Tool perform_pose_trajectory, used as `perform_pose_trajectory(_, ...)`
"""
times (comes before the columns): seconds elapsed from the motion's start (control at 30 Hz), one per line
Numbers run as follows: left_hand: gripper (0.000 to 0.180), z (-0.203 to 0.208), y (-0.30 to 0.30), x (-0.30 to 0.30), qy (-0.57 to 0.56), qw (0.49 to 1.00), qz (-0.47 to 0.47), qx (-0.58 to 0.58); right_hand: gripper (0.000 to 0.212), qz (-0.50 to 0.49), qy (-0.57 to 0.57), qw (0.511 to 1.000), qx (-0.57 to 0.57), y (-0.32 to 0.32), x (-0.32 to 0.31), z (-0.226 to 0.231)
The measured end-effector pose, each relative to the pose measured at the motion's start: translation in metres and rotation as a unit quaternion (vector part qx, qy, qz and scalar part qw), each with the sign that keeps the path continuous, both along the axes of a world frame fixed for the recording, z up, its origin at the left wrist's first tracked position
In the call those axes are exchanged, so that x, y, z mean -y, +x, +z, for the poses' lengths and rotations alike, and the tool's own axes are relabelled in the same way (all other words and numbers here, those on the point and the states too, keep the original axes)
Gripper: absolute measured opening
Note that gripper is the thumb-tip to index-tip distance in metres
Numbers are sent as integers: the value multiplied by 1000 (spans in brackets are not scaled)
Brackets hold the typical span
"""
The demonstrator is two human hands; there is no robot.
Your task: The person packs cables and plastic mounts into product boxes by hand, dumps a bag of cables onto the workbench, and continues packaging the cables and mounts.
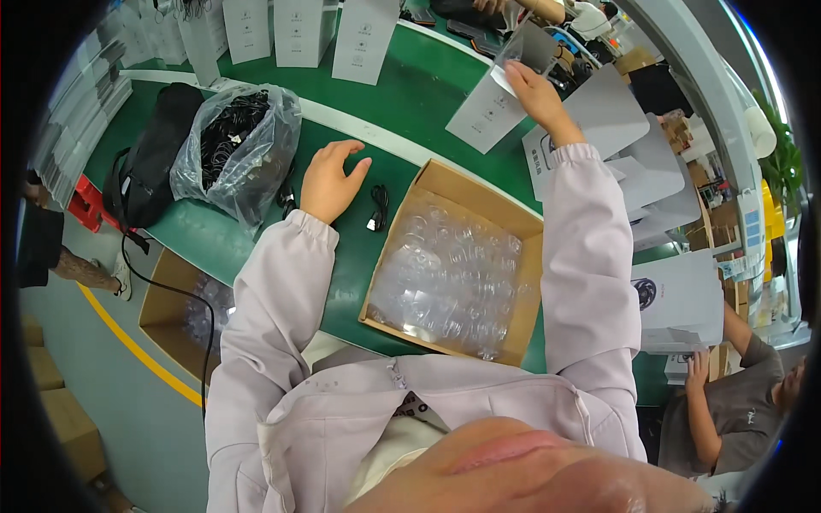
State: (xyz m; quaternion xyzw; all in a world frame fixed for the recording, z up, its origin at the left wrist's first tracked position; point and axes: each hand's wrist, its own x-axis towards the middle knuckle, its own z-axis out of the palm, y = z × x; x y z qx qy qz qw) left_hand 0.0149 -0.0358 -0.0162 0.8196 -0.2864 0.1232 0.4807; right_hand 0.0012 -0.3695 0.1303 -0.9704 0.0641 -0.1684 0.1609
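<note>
My right hand (pixel 534 94) reaches to the far right and pinches the upper edge of a white box (pixel 487 107) that stands on the green table. My left hand (pixel 332 181) is open above the table, thumb and fingers apart, with nothing in it. Just right of it lies a small coiled black cable (pixel 379 207). To its left, a clear plastic bag (pixel 278 128) stands full of black cables (pixel 231 132). Between my forearms sits an open cardboard box (pixel 432 175) holding many clear plastic pieces (pixel 449 269).
White boxes (pixel 363 38) line the far side, with more at the right (pixel 590 120). A black bag (pixel 158 154) lies at the left; a thin black cable hangs from it. Below, another carton (pixel 167 299) holds clear pieces. A co-worker (pixel 727 410) handles a white box at right.
</note>
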Motion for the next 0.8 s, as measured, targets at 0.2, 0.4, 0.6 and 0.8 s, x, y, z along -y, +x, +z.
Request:
perform_pose_trajectory(0.2, 26, 4, -8, 0, 54, 985, -32, 163, 67, 20, -36, 993, -114, -5, -13, 6)
perform_pose_trajectory(0.4, 25, 12, -23, 5, 185, 967, -169, 42, 53, -50, -285, 944, 156, -26, -39, 1)
perform_pose_trajectory(0.6, 19, 8, -20, 5, 206, 964, -168, 15, 46, 150, -138, 925, 319, -85, -117, -7)
perform_pose_trajectory(0.8, 16, 8, -15, 6, -17, 983, -57, -175, 43, 223, -123, 939, -230, -109, -151, -43)
